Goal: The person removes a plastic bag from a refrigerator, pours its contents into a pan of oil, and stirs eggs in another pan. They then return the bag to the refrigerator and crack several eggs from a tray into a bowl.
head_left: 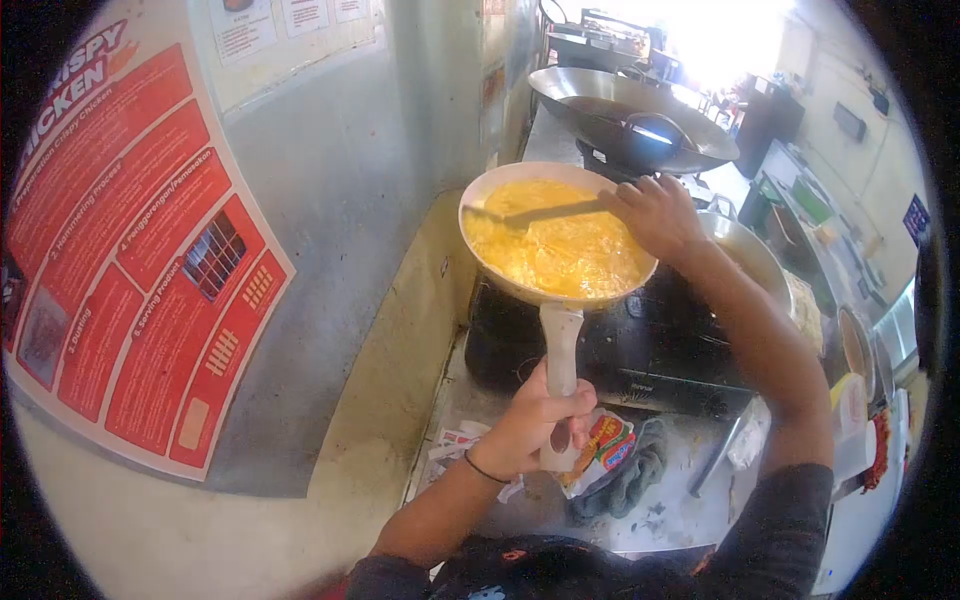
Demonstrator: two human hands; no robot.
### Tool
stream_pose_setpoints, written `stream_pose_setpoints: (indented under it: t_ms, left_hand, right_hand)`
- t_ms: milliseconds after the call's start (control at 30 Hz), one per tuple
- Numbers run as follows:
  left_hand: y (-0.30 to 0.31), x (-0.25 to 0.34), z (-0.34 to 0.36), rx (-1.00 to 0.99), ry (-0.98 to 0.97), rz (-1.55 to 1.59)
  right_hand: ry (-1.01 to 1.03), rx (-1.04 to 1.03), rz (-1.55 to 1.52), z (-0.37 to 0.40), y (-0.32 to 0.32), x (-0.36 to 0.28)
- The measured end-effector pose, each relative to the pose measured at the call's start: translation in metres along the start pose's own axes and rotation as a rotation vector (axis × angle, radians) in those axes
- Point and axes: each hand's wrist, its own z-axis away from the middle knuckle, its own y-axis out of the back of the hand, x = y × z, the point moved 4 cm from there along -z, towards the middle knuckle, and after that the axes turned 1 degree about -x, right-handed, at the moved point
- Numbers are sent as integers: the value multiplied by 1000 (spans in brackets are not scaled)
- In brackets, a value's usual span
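So the left hand [532, 424] has its fingers wrapped around the pale handle [562, 350] of a frying pan [497, 180], which is over the far left part of a black stove [630, 350]; can't tell if its base touches the burner. Pan's full of a wet, yellow, eggy-looking mix [585, 258]. Right hand [658, 215] is at the pan's right rim, gripping a flat spatula [560, 211] that reaches left across the mix, tip down in the yellow stuff. There's a big metal wok [690, 120] on the far side, and another metal pan [770, 262] to the right, partly behind the right forearm. Near side, a colourful packet [606, 447] lies just right of the left hand, with a dark crumpled cloth [635, 475] beside it. Red-and-white crispy chicken poster [150, 260] on the left wall.
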Motion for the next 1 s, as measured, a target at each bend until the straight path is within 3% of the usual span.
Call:
stream_pose_setpoints:
  t_ms: [167, 333, 433, 467, 567, 767, 833, 1000]
  left_hand:
    - [0, 0, 1, 18, -10, 31]
    - [4, -3, -1, 22, 5, -5]
    - [0, 0, -1, 35, -10, 19]
    - [1, -1, -1, 35, 7, -6]
    - [5, -3, -2, 32, 20, -43]
    - [0, -1, 0, 36, -7, -9]
    - [2, -2, 0, 19, 8, 14]
    - [-2, 0, 1, -6, -10, 95]
  right_hand:
    - [-34, -184, -181, 1, 63, 30]
    - [28, -148, -163, -12, 127, 60]
    - [132, -268, -266, -20, 121, 50]
    - [209, -429, -146, -25, 108, 40]
    - [380, -368, -109, -29, 82, 5]
    - [98, -405, -9, -28, 41, -47]
    - [-103, -404, -129, -25, 36, -56]
    - [-408, -575, -326, -21, 13, -21]
